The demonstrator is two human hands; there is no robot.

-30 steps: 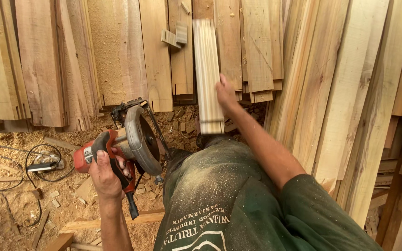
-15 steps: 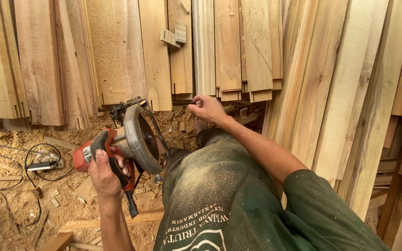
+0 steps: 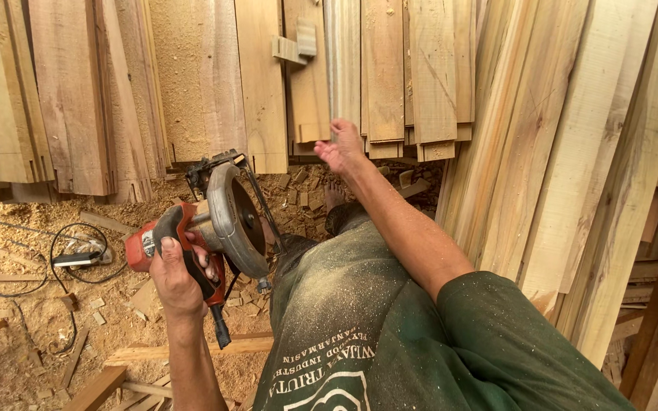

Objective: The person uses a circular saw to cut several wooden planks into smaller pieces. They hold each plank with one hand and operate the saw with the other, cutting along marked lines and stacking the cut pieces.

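Amid leaning planks (image 3: 390, 68), left hand (image 3: 178, 278) grips saw (image 3: 215, 224).

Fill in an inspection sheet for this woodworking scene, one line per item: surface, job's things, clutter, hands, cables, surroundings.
Surface: floor covered in sawdust.
Job's things: red circular saw, held off the floor, blade guard facing the camera.
Clutter: wood offcuts and loose sticks on the sawdust.
Hands: left hand grips the saw handle; right hand is open and holds nothing, near the plank ends.
Cables: black cord looped on the floor by a plug block.
Surroundings: planks lean upright on all sides; green shirt dusted with sawdust.
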